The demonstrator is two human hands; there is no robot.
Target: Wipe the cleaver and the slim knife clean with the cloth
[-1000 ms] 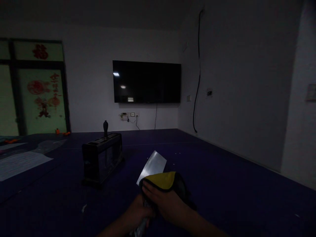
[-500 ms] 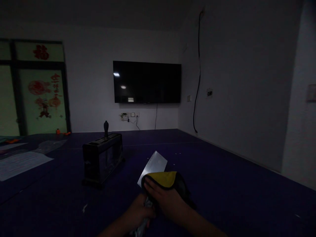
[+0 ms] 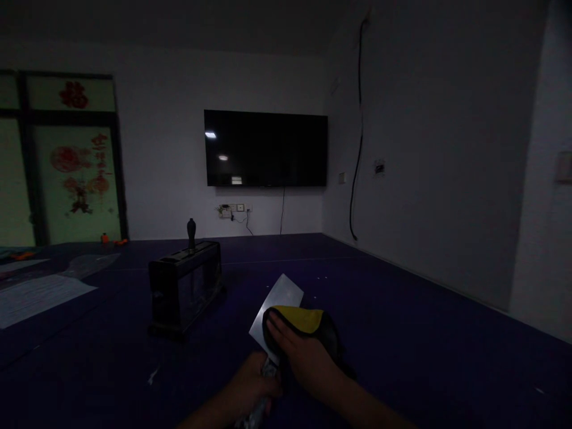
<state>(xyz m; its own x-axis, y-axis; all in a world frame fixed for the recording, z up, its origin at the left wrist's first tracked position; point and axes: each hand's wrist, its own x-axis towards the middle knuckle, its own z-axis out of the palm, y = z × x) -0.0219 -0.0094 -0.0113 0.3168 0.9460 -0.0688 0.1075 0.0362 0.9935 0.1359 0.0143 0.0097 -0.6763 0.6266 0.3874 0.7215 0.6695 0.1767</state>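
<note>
Held by its handle in my left hand (image 3: 254,384), a cleaver (image 3: 277,301) points its broad, shiny blade up and away from me. The fingers are wrapped round the handle. My right hand (image 3: 304,354) presses a yellow and dark cloth (image 3: 298,317) against the lower part of the blade, hiding some of the metal. Ahead and to the left stands a black knife block (image 3: 183,286) with clear-looking sides. One dark handle (image 3: 192,231) sticks up from its top.
Everything stands on a dark blue tabletop (image 3: 384,345). Papers (image 3: 44,298) and a clear plastic bag (image 3: 93,264) lie at the left, with small orange items (image 3: 105,238) farther back. White scraps dot the surface. A television (image 3: 267,149) hangs on the far wall.
My right hand and the cloth have shifted slightly up and right along the blade, baring more metal near the handle. The left hand and the cleaver have hardly moved.
</note>
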